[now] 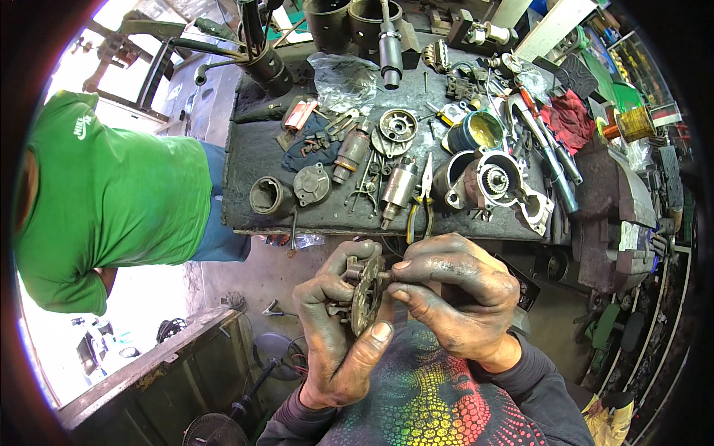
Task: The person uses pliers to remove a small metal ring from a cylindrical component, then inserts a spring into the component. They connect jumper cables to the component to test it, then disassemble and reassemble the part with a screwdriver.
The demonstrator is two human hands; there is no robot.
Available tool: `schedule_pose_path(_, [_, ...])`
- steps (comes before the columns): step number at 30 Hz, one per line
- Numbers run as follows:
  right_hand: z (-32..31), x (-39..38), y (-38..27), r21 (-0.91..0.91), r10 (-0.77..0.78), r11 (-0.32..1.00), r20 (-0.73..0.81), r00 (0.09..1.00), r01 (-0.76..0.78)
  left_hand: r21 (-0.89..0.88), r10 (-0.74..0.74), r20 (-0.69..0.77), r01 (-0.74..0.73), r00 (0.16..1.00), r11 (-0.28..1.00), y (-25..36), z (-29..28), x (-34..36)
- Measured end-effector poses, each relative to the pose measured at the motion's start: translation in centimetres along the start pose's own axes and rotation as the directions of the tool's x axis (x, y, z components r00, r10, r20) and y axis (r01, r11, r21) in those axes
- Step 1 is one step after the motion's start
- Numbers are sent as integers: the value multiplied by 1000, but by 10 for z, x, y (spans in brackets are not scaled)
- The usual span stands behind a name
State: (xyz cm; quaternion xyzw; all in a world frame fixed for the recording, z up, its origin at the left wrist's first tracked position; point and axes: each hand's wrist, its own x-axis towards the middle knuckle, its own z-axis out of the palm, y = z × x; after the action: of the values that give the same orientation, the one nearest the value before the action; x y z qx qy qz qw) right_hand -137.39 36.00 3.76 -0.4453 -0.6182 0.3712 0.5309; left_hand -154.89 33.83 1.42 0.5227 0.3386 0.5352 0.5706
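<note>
In front of my chest, my left hand (335, 349) grips a round metal plate (366, 299) by its edge, thumb on the near side. The plate is tilted nearly edge-on, with small metal fittings on its left face; it resembles a starter motor's brush holder. At its right face, my right hand (465, 297) pinches a small pin-like piece (386, 275) between blackened thumb and fingers. Most of that piece is hidden. On the bench beyond lie combination pliers (422, 197) with yellow-black handles, an armature (400, 186), a second armature (351, 152) and a round end cover (312, 184).
The dark workbench (256, 160) also holds a cast starter housing (494, 182), an open tin (480, 132), a metal cylinder (269, 196) and long wrenches (547, 145). A bench vise (613, 215) stands right. A person in a green shirt (126, 201) leans at the left.
</note>
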Motion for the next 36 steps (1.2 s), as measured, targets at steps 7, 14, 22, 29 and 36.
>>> schedule_pose_path(7, [3,-3,3,43,-10,999,21,1000,9,76,-3,35,1,999,997,0,0,-3])
schedule_pose_path(14, [2,-7,2,25,-3,1000,21,1000,2,89,25,65,-31,998,996,1,2,-6])
schedule_pose_path(22, [6,-16,0,101,104,990,-22,994,-102,261,108,86,-127,990,957,-2,6,-10])
schedule_pose_path(29, [10,-26,3,153,209,968,-52,977,-199,366,109,89,-134,990,921,1,9,-12])
schedule_pose_path(36, [10,-31,8,338,371,877,-24,928,-342,609,99,136,-162,986,776,14,9,-8])
